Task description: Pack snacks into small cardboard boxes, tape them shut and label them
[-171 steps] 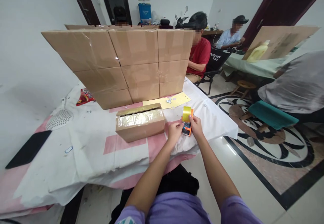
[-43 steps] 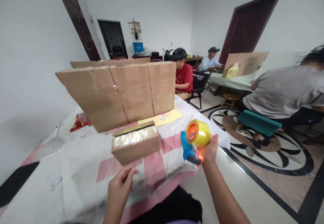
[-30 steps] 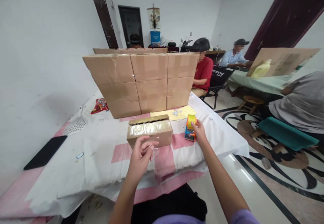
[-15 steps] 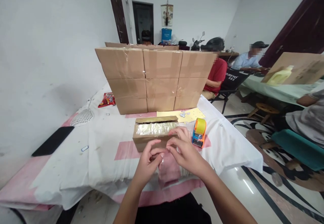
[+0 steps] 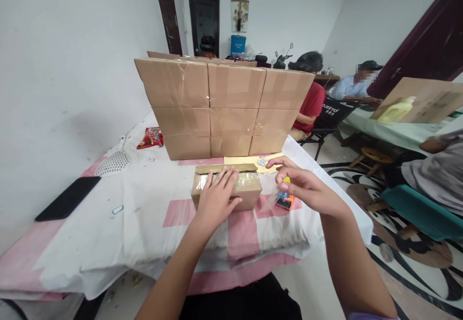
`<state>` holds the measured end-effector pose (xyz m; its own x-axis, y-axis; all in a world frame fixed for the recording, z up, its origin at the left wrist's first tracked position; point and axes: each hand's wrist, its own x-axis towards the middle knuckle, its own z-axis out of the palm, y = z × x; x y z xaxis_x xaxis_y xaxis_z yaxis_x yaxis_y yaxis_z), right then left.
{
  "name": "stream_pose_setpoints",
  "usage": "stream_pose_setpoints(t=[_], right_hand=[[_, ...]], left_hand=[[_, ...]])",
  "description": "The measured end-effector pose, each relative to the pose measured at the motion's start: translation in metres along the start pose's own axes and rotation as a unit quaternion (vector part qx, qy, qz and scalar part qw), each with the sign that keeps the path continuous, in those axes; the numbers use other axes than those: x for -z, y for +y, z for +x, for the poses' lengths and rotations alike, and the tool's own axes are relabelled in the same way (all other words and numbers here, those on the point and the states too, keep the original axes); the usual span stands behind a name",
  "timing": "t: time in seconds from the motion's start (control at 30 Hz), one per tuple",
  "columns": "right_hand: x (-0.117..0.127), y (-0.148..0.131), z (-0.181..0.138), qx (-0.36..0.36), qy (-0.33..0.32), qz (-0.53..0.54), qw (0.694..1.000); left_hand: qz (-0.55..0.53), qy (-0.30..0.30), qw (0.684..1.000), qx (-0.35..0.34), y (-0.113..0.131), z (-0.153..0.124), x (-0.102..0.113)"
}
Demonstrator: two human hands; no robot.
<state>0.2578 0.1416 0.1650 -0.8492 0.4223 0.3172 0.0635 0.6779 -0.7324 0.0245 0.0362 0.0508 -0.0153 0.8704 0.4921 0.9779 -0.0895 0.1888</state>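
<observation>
Hands (image 5: 217, 199) on taped carton (image 5: 249, 192)

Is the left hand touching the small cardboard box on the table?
Touching. In the head view, the left hand lies flat with spread fingers on top of the small cardboard box, covering part of its taped lid; no gap shows.

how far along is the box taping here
Done, by the look of it: nine sealed cartons stand stacked at the back of the table. In hand: the left hand lies flat on the small box, whose top shows shiny tape; the right hand pinches a clear strip of tape beside it, above the tape dispenser. Left: that strip is not yet on the box.
</observation>
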Motion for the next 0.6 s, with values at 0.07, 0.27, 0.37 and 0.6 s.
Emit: stream_pose_setpoints(t=[0.07,0.27,0.37,0.6], right_hand=[[0.0,0.01,0.014,-0.008,-0.023,0.008,1.0],[-0.034,0.082,0.073,-0.029,-0.029,-0.144,0.989],[-0.048,0.108,0.093,-0.063,-0.034,-0.221,0.973],[-0.054,0.12,0.094,-0.056,-0.05,-0.226,0.971]], left_hand=[[0.001,-0.026,1.0,0.014,0.001,0.003,-0.003],[-0.005,-0.023,0.999,0.034,0.001,-0.003,-0.008],[0.013,-0.03,0.999,0.016,0.0,-0.004,-0.009],[0.035,-0.025,0.999,0.006,-0.001,-0.005,-0.013]])
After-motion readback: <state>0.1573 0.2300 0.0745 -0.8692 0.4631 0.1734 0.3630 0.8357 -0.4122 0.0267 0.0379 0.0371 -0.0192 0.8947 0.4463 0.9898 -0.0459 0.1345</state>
